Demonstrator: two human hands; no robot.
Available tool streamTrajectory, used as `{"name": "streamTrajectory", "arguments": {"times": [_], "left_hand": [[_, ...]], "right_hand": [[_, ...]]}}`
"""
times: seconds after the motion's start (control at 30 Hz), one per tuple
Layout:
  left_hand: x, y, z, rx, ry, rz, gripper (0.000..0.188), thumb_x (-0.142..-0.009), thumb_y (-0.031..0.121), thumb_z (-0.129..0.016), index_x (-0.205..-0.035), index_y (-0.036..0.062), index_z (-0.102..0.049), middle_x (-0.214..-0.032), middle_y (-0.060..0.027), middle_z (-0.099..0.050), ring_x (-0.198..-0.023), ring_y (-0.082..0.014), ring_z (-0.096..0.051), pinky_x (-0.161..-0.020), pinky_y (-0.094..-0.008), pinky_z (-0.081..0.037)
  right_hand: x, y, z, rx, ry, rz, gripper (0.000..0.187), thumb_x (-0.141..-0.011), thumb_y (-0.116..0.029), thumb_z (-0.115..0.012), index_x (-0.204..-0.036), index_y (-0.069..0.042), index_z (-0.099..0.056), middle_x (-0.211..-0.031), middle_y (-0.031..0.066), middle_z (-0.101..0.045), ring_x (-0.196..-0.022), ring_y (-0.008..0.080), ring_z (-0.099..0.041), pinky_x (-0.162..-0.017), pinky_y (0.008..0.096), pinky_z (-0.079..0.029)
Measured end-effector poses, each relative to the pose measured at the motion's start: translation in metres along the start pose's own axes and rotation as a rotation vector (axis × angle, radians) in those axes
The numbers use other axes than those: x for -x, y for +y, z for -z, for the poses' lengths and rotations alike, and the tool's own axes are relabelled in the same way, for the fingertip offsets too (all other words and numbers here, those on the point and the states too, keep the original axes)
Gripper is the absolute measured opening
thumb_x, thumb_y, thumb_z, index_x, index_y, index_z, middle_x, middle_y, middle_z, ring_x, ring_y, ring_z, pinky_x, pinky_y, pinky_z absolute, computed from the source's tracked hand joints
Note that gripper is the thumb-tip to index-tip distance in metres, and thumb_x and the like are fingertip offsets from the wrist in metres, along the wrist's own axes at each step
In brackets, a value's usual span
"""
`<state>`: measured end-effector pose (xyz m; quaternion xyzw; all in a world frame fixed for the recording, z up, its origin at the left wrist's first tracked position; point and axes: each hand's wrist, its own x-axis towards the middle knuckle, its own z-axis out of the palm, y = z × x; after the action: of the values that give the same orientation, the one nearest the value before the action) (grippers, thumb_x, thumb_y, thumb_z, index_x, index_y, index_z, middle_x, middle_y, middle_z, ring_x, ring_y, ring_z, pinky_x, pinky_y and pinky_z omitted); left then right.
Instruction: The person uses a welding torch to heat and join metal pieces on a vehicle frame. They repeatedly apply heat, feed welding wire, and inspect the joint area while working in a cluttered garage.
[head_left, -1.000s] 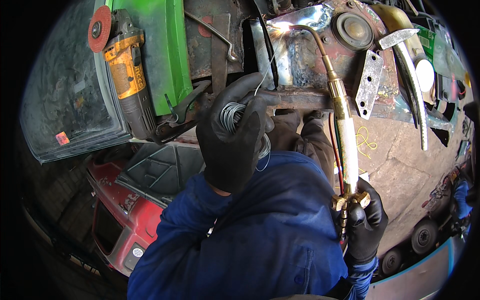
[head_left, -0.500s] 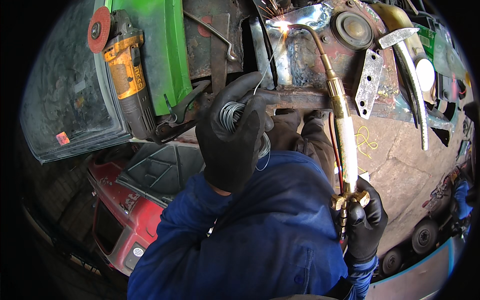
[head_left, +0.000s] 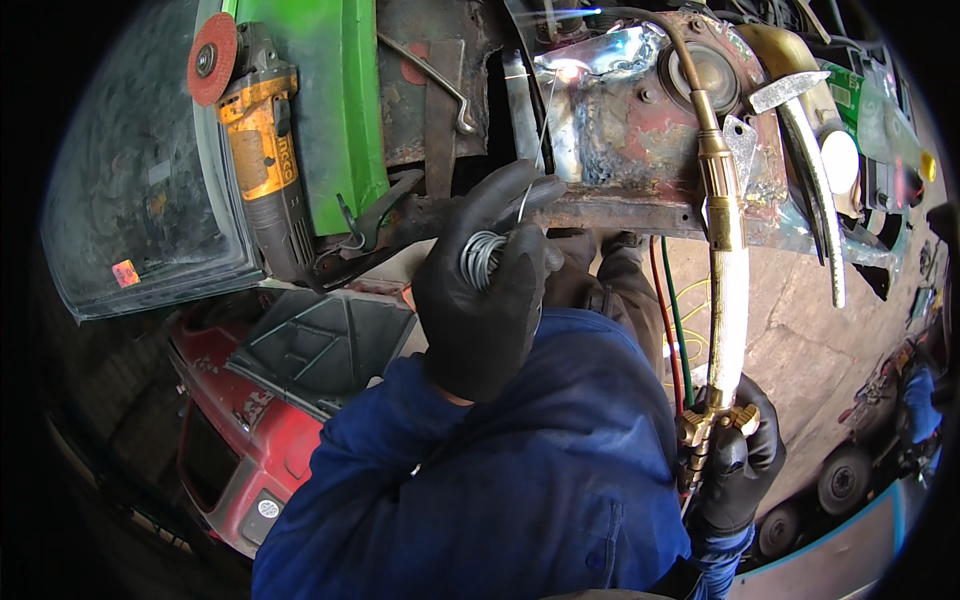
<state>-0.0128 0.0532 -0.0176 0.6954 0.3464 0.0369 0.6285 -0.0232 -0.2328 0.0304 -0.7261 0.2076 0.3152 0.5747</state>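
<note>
My left hand point(head_left: 485, 290), in a black glove, is closed round a coil of thin grey wire point(head_left: 481, 260). The wire's free end runs up between my fingers to a bright, hot spot on a bare metal patch point(head_left: 605, 57). Low on the right, my gloved right hand point(head_left: 742, 465) grips a brass gas welding torch point(head_left: 728, 300) by the valve end. Its bent copper neck reaches up past the round metal cap point(head_left: 702, 78). A blue flame point(head_left: 575, 14) points left from the tip, above the patch and apart from it.
A yellow angle grinder point(head_left: 262, 150) with a red disc lies on the left beside a green panel point(head_left: 330, 100). A hammer point(head_left: 808, 160) rests at the right, near a perforated metal plate point(head_left: 740, 150) partly behind the torch. Red and green hoses point(head_left: 672, 330) hang below the body edge.
The torch has moved up and right, lifting its flame off the metal, and the sparks are gone. My left hand has shifted slightly right with the wire.
</note>
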Motion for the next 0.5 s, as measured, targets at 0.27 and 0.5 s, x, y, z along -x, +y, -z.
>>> {"name": "streamTrajectory", "arguments": {"times": [0.27, 0.5], "left_hand": [[-0.002, -0.015, -0.002, -0.014, -0.058, -0.091, 0.044, -0.107, 0.002, -0.057, -0.15, -0.0063, -0.057, -0.137, -0.0278, -0.074, -0.088, -0.0149, -0.074, -0.078, -0.0283, -0.061], [-0.007, -0.014, -0.004, -0.044, -0.061, -0.112, 0.043, -0.108, 0.004, -0.057, -0.15, -0.0063, -0.058, -0.135, -0.0274, -0.075, -0.088, -0.0149, -0.074, -0.077, -0.0278, -0.06]], "right_hand": [[-0.004, 0.007, 0.0, 0.049, -0.04, -0.094, 0.089, -0.097, -0.065, -0.079, -0.143, 0.01, -0.063, -0.115, 0.0158, -0.077, -0.098, 0.0204, -0.075, -0.089, 0.0355, -0.062], [-0.009, 0.009, -0.005, 0.063, -0.063, -0.071, 0.083, -0.099, -0.06, -0.079, -0.144, 0.008, -0.063, -0.115, 0.0169, -0.078, -0.099, 0.0212, -0.078, -0.088, 0.0344, -0.061]]}}
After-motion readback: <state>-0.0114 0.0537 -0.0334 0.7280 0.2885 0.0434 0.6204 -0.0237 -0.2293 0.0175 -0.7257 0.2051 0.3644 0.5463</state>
